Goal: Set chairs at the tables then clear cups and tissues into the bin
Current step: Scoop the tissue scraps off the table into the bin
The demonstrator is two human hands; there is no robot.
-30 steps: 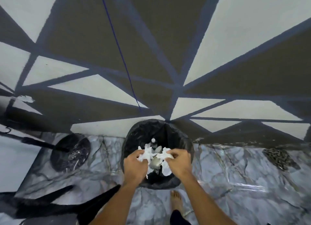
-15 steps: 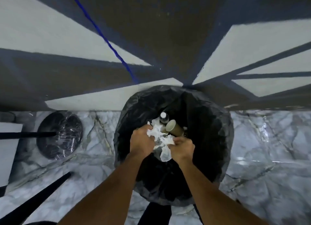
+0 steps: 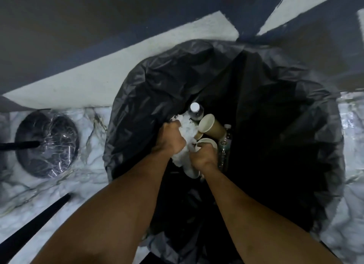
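Observation:
A bin lined with a black bag (image 3: pixel 157 82) fills the middle of the view, seen from above. Both my arms reach down into its mouth. My left hand (image 3: pixel 171 139) grips a wad of white tissues (image 3: pixel 187 129). My right hand (image 3: pixel 202 157) holds the other side of the bundle, with a paper cup (image 3: pixel 206 143) at its fingers. A brown paper cup (image 3: pixel 211 126) lies tilted just beyond, beside a plastic bottle with a white cap (image 3: pixel 195 111). A second bottle (image 3: pixel 224 145) lies to the right.
A round black table base (image 3: pixel 47 143) wrapped in plastic film stands on the marble floor to the bin's left. A black chair leg (image 3: pixel 33 220) crosses the lower left. The painted wall (image 3: pixel 98 37) rises right behind the bin.
My head has come much closer over the bin and both hands have gone lower into the bag with the tissues and cups; more cups and bottles show now.

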